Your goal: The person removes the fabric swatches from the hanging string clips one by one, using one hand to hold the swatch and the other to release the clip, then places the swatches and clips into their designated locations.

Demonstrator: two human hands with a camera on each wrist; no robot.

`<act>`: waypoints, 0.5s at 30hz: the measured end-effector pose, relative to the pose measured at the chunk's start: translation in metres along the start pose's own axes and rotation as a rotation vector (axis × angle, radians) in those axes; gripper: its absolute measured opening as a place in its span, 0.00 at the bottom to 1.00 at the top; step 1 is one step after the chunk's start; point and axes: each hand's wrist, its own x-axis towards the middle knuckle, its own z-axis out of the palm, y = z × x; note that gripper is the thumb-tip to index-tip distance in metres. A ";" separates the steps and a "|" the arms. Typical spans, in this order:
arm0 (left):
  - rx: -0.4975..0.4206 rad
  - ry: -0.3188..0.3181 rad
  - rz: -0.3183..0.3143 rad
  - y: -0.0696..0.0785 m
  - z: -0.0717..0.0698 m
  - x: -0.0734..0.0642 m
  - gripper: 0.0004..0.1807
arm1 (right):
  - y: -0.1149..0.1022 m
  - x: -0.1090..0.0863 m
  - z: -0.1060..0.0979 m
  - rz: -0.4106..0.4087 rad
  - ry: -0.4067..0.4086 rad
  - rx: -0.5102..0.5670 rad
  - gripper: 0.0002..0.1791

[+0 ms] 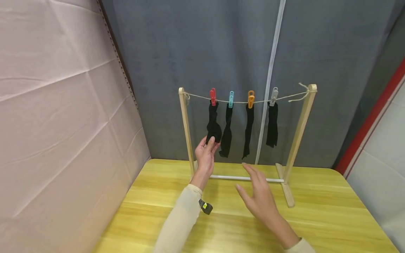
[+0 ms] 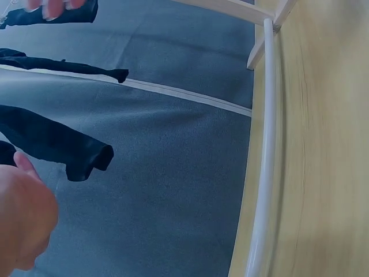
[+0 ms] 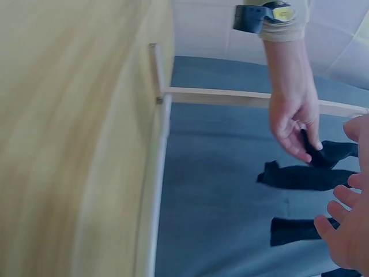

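Note:
Several black socks hang from a string line (image 1: 262, 101). My left hand (image 1: 205, 158) pinches the lower end of the leftmost sock (image 1: 213, 121), which hangs from a red clothespin (image 1: 213, 97). In the right wrist view, the thumb and fingers of the left hand (image 3: 294, 118) close on this sock's end. Beside it hang a second sock (image 1: 226, 137) under a blue clothespin (image 1: 231, 99), a third (image 1: 249, 128) under an orange one, and another (image 1: 272, 124) under a grey one. My right hand (image 1: 261, 196), fingers spread and holding nothing, hovers in front of the rack.
The line is tied between two wooden posts (image 1: 299, 135) of a rack, joined low down by a white rod (image 1: 234, 177). It stands on a wood-grain table (image 1: 329, 211). Behind hangs a grey curtain (image 1: 196, 45); a pale cloth wall (image 1: 63, 123) stands at the left.

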 end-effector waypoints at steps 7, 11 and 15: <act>-0.003 0.026 0.022 0.000 0.001 0.001 0.07 | -0.015 0.028 0.001 -0.029 0.032 0.047 0.41; -0.004 0.036 0.025 0.001 0.001 0.002 0.06 | -0.019 0.040 0.003 -0.064 0.064 0.065 0.41; 0.008 0.036 0.031 0.002 -0.002 0.002 0.07 | -0.021 0.051 0.006 -0.109 0.094 0.060 0.44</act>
